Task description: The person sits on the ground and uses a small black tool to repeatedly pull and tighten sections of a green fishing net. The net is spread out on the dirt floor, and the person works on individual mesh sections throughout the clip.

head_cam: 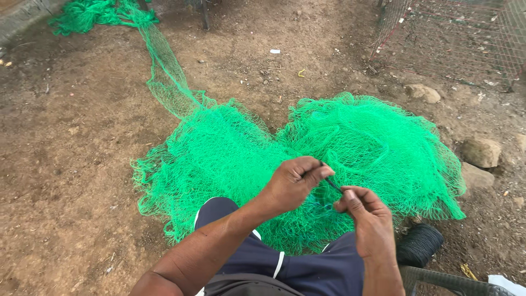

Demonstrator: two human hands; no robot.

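Head view: left hand point(293, 183) and right hand point(368, 216) are pinching a thin dark netting needle point(330, 183) over bunched green mesh net point(230, 156); loose strands are likely risking a snag.

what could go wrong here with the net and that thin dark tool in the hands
The thin dark tool is pinched between the left hand and the right hand, so it might prick a finger. The green net is heaped in loose folds and may snag. The dark twine spool sits on bare dirt and could roll away.
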